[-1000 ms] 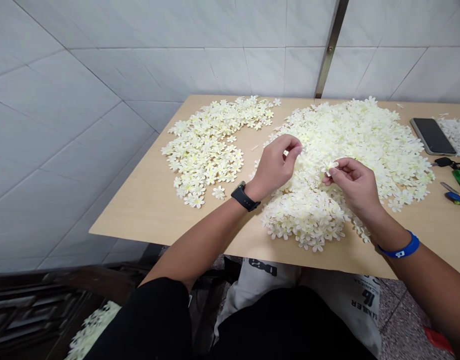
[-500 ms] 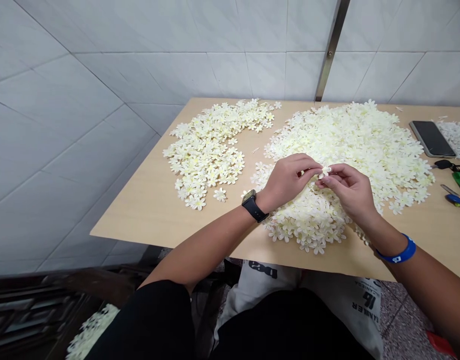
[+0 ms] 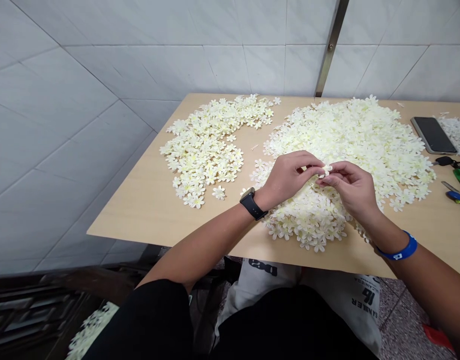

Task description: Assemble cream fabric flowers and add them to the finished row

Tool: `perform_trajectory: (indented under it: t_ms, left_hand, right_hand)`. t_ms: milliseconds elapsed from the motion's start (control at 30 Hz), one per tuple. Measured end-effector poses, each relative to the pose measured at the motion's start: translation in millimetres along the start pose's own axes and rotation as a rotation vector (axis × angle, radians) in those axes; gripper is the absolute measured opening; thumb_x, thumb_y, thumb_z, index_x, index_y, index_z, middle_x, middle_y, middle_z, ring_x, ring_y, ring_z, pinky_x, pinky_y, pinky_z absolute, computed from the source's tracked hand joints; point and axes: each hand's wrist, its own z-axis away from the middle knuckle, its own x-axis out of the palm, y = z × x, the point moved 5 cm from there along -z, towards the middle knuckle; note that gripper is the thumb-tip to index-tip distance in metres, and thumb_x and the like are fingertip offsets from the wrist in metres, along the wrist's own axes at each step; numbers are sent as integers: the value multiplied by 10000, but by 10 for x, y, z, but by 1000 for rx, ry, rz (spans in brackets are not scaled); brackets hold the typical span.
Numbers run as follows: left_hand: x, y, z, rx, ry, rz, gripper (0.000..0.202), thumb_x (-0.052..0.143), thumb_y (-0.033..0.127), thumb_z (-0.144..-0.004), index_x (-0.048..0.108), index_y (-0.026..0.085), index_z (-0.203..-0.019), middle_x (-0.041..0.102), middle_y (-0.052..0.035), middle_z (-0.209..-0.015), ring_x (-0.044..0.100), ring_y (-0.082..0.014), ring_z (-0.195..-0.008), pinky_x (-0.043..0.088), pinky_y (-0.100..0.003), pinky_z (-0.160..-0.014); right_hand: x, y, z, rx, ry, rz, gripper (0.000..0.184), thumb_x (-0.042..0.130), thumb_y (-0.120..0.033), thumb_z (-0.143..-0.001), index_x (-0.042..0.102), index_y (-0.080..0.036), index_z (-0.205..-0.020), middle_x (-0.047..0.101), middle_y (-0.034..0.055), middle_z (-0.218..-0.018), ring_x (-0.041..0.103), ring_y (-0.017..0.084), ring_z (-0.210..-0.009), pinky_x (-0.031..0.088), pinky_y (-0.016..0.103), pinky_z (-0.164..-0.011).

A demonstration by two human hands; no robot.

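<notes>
A small cream artificial flower [image 3: 326,170] is pinched between my two hands, above a big heap of similar flowers [image 3: 350,130]. My left hand [image 3: 295,175] comes in from the left, thumb and forefinger closed on the flower's petals. From the other side, my right hand [image 3: 352,187] grips the same flower with its thumb and fingers; its curled fingertips are partly hidden. Left of the heap lies a second, flatter spread of flowers [image 3: 207,145], with one single flower [image 3: 218,192] just apart from it.
The wooden table [image 3: 139,210] meets a tiled wall [image 3: 158,70] at the back. On the right lie a phone [image 3: 434,135], a white pile [image 3: 457,132] and a blue-and-yellow handled tool [image 3: 458,196]. More flowers [image 3: 92,330] sit low at the left.
My hands keep their pinch on the flower, almost in the same place. The camera view has shifted slightly; the piles look unchanged.
</notes>
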Motion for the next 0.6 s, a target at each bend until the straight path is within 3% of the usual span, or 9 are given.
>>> perform_trajectory:
  t_ms: [300,600]
  left_hand:
    - [-4,-41,3,-81,31,149,109,726,184,-895,770,204,-796,780,-15,-839,701,-125,-790,540,-256,-702]
    - [-15,-76,-20,-213,-49,331,236,791,406,-846,771,186,-762,771,-51,-844,700,-138,-786,550,-249,-671]
  right_hand:
    - [17,3,10,8,-18,-34,340,920,-470,-677,705,-250,-823,740,-9,-681,780,231,-685,681,387,-706]
    - [-9,31,6,7,-53,-58,342,918,-476,-684,715,-253,-845,734,-17,-684,781,232,-677,683,393,-700]
